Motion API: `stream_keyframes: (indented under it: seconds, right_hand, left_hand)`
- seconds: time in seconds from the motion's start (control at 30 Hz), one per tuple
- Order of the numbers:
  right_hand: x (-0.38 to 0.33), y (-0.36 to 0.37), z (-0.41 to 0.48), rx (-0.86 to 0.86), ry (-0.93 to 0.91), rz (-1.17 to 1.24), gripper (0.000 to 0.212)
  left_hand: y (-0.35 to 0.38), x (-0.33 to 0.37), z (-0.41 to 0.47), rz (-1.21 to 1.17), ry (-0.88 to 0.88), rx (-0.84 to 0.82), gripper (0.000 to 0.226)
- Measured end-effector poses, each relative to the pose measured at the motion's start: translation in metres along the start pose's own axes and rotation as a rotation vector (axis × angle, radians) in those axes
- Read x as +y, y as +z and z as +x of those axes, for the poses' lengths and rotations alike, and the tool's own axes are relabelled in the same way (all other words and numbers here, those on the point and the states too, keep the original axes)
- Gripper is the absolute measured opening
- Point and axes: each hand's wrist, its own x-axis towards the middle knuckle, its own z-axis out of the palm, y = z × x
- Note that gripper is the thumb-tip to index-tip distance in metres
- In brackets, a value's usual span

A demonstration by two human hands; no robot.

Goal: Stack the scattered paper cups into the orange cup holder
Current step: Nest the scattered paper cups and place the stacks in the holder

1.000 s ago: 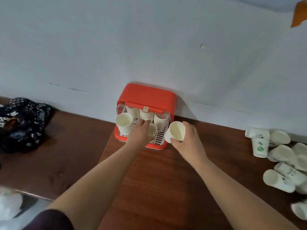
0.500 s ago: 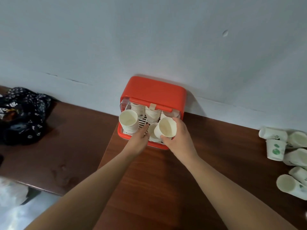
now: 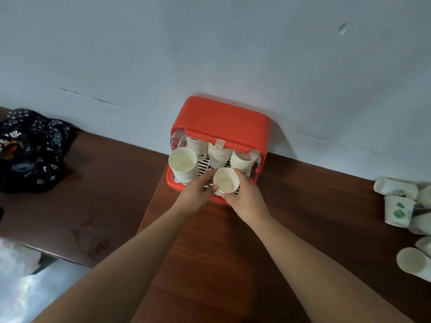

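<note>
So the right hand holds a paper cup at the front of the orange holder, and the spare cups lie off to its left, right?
Not quite: the head view shows the spare cups lying to the right of the orange holder, not its left. The right hand does hold a paper cup at the holder's front.

R hand (image 3: 247,199) moved cup (image 3: 225,180) over holder's (image 3: 221,117) front-mid stack, L hand (image 3: 198,194) joined
</note>
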Motion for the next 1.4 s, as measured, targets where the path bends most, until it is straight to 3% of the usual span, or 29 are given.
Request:
stream_keyframes:
  seconds: [0.2,0.37,0.53,0.8,1.03,1.2,1.4]
  right_hand:
    - [0.002,-0.003,0.003,-0.022,0.024,0.008,0.077]
    - [0.017,-0.030,-0.025,0.002,0.085,-0.004,0.064]
    - [0.077,-0.095,-0.096,-0.010,0.176,-0.194,0.060]
    - [0.200,-0.239,-0.202,0.163,0.304,-0.251,0.052]
    - [0.311,-0.330,-0.272,0.320,0.426,-0.280,0.056]
    - [0.378,-0.361,-0.287,0.320,0.404,-0.318,0.046]
    - [0.429,-0.375,-0.260,0.387,0.297,-0.415,0.057]
  left_hand:
    - [0.007,0.006,0.001,0.086,-0.021,0.065,0.044]
    - [0.018,0.010,-0.026,0.259,-0.076,0.204,0.027]
    - [0.057,0.038,-0.049,0.373,0.003,0.047,0.017]
    - [0.221,0.154,-0.036,0.576,0.341,-0.280,0.032]
    - [0.391,0.230,-0.029,0.662,0.402,-0.411,0.052]
    - [0.490,0.240,-0.006,0.767,0.337,-0.422,0.065]
    - [0.558,0.219,0.017,1.085,0.450,-0.464,0.079]
